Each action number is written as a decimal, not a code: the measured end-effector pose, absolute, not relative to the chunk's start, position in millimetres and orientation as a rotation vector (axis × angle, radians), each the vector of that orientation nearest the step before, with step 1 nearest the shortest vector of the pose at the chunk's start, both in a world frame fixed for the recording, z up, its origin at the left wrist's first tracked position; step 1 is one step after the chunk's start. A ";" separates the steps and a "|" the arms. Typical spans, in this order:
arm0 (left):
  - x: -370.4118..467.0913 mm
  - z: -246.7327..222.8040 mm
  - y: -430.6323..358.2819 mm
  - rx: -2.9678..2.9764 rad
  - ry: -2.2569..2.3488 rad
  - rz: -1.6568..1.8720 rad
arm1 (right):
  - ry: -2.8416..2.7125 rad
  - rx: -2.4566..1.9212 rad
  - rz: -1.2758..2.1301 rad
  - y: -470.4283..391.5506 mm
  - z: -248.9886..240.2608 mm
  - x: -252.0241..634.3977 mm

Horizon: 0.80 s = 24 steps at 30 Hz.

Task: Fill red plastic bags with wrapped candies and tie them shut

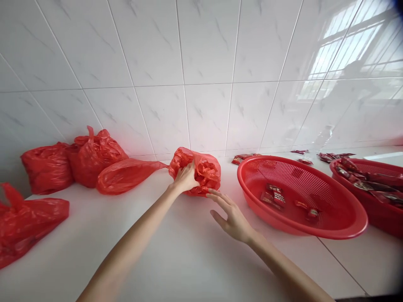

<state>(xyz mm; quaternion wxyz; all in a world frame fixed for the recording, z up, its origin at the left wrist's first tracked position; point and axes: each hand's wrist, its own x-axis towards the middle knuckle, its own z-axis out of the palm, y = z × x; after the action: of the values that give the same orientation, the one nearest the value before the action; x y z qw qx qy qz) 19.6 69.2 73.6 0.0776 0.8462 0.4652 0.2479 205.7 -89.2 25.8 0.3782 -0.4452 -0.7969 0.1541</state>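
Note:
A bunched red plastic bag (209, 167) stands on the white counter against the tiled wall, its contents hidden by the crumpled film. My left hand (186, 178) grips the bag's top from the left, fingers sunk in the folds and thumb toward the right. Just right of it, my right hand (231, 216) is open, fingers stretched out and fingertips at the bag's lower right edge. Beside that hand sits a red perforated basket (302, 228) with several small wrapped packets (273, 196) at its bottom.
Flattened red plastic bag (126, 176) lies left of the bunched one. Filled red bags (47, 167) (97, 157) stand farther left, and another bag (31, 218) lies nearer. At right, a second red basket (382, 214) holds many packets; loose packets (242, 158) lie along the wall.

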 end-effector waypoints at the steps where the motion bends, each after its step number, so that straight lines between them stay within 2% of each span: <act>1: 18.9 71.1 67.0 2.534 1.385 0.717 | -2.083 -1.172 0.318 -82.5 30.0 201.9; 5: 12.2 64.2 66.3 2.454 1.328 0.831 | -2.181 -1.477 0.142 -54.7 37.0 187.1; 9: 2.8 60.1 73.1 2.349 1.277 1.018 | -2.045 -1.763 0.166 -38.6 27.7 179.8; 17: 0.7 70.7 73.3 2.111 1.036 1.156 | -1.864 -1.708 0.405 -32.9 12.8 182.2; 24: 6.3 92.6 68.2 1.822 0.885 1.300 | -1.754 -1.612 0.431 -27.8 5.7 183.8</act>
<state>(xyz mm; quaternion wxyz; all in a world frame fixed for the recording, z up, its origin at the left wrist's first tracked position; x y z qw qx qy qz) 6.3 68.2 92.6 0.3592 0.7065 0.3433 0.5039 183.8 -27.8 5.7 0.3525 -0.6231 -0.6780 0.1667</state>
